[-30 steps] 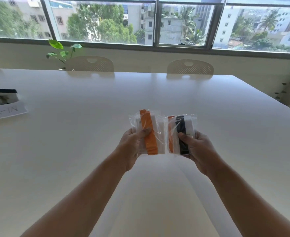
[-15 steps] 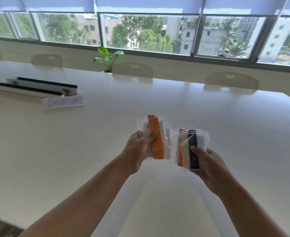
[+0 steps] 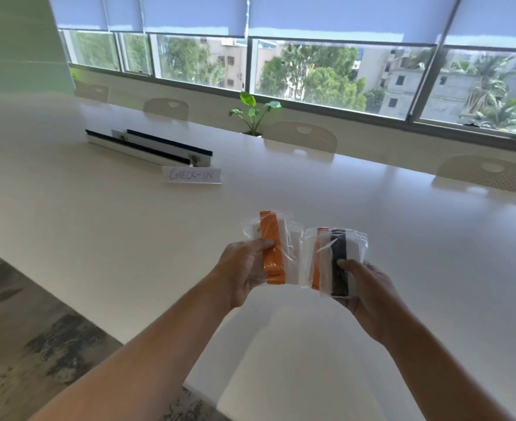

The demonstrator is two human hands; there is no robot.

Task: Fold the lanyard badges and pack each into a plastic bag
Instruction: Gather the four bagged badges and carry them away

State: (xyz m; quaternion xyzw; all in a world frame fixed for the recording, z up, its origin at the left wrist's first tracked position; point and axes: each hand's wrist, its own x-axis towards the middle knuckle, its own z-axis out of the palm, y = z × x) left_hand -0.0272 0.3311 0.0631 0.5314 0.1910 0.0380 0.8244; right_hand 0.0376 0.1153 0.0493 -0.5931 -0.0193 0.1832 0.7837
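Left hand grips orange lanyard bag, thumb on front; right hand grips black lanyard bag, side by side above table. Grips unchanged since earlier; sign now nearer centre.

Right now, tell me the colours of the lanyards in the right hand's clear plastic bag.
Orange strip and black strip beside white; head view shows it.

Bare L grip, bare R grip, forearms bare too
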